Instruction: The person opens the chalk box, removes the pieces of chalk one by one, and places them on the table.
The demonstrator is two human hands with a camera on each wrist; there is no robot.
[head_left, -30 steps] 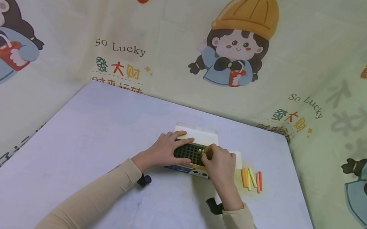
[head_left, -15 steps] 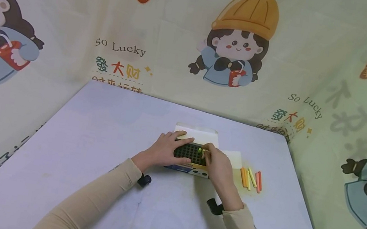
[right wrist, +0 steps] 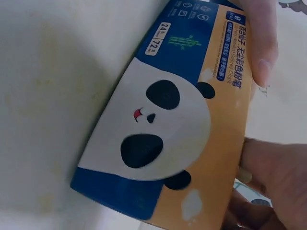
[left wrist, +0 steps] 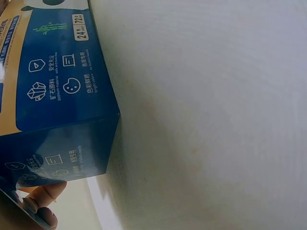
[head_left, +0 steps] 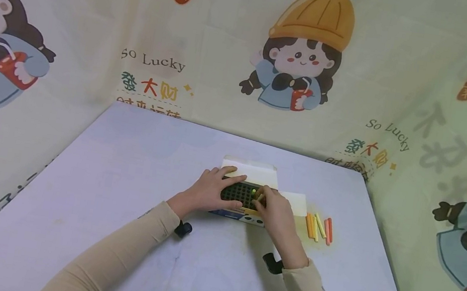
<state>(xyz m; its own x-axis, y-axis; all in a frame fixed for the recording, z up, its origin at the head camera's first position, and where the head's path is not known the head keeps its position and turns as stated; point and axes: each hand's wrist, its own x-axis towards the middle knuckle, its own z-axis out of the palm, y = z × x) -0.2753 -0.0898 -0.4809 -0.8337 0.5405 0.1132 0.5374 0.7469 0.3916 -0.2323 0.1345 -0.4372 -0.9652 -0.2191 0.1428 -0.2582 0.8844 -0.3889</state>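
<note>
A chalk box (right wrist: 192, 110) with a panda print lies on its side, its black holed insert (head_left: 236, 192) facing up. My left hand (head_left: 208, 189) rests on the box's left end with its fingers spread, thumb along the front edge and fingers toward the back. In the left wrist view, fingertips (left wrist: 48, 194) show beyond the box's blue end. Over the right part of the insert, my right hand (head_left: 278, 212) pinches a pale yellow chalk stick (right wrist: 243, 175), mostly hidden by the fingers. Just left of those fingers, a green chalk (head_left: 253, 192) stands in a hole.
Right of the box, several loose chalk sticks lie on the white table (head_left: 145, 162): orange (head_left: 309, 225), yellow (head_left: 320, 226) and red (head_left: 329, 231). Open white box flaps (head_left: 252, 172) spread out behind and to the right of the box.
My right hand has shifted slightly over the insert, and its fingers have changed position around the chalk stick. The left hand and the box have stayed put.
</note>
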